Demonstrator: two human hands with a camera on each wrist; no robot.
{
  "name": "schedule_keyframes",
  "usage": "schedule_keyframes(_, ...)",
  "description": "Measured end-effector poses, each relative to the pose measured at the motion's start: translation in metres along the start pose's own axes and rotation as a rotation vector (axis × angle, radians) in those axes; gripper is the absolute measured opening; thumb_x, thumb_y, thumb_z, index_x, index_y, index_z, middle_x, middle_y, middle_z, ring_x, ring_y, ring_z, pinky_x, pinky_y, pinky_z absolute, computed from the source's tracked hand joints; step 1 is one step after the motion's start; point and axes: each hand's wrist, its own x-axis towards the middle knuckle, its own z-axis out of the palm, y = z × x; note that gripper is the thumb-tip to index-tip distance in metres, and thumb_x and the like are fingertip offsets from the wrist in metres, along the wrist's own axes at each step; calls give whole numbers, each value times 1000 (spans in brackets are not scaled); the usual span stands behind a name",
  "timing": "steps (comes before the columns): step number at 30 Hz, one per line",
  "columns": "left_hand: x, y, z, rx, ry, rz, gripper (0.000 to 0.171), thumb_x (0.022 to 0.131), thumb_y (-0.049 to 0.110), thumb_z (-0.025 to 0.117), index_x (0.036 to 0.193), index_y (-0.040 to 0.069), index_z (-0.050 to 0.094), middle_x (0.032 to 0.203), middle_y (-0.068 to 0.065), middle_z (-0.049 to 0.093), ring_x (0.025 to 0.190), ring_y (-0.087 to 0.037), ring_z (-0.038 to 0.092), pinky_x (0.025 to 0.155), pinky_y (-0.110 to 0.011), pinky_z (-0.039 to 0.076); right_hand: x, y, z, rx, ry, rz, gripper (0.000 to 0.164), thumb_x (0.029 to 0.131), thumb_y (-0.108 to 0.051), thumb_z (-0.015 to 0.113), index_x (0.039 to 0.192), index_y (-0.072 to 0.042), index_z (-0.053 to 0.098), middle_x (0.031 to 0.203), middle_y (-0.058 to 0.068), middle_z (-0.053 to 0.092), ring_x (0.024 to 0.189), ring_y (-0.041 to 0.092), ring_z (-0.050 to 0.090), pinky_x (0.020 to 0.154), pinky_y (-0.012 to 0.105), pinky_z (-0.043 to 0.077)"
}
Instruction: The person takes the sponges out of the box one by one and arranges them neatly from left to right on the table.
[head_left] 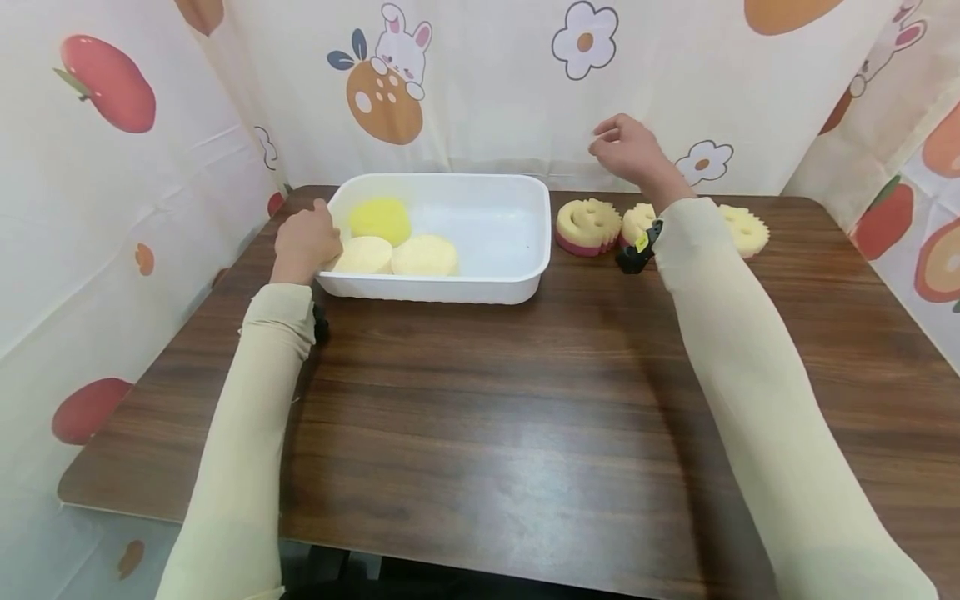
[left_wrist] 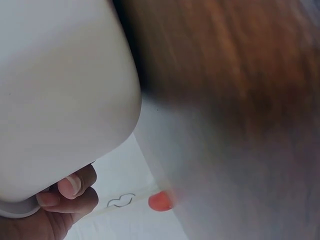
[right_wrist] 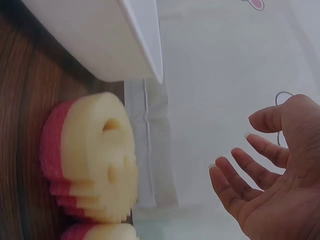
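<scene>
"What is the left hand doing?"

"It grips the left end of the white tub, its fingers curled at the rim."

"And the right hand?"

"Nothing in it. It is raised at the far right, well apart from the tub, fingers loosely bent and spread."

"Where is the tub?"

"On the far part of the brown table, left of the middle. Inside, at its left end, are three round pieces: a bright yellow piece on the far side, then a pale left piece and a pale right piece along the near side."

"What is nearest the right hand?"

"A row of cream sponges on the table, right of the tub. The left sponge stands just beside the tub, with a smiling face cut into it and a dark pink base. The middle sponge is partly hidden by the right wrist, and the right sponge shows past the sleeve."

"And beyond?"

"A pale curtain printed with fruit, flowers and rabbits, along the far edge and both sides."
</scene>
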Motion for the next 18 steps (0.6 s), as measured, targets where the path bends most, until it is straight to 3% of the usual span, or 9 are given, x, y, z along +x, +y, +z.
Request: schedule_keyframes(18,0,-1,0,-3,-5,0,68,102,26,36,153,-11,11,129,-39,52,110,-51,56,92,-61,48,-1,-33,26,-6,-48,-59,56,102,-39,40,152,-15,33,163,7,31,146,24,37,117,42,35)
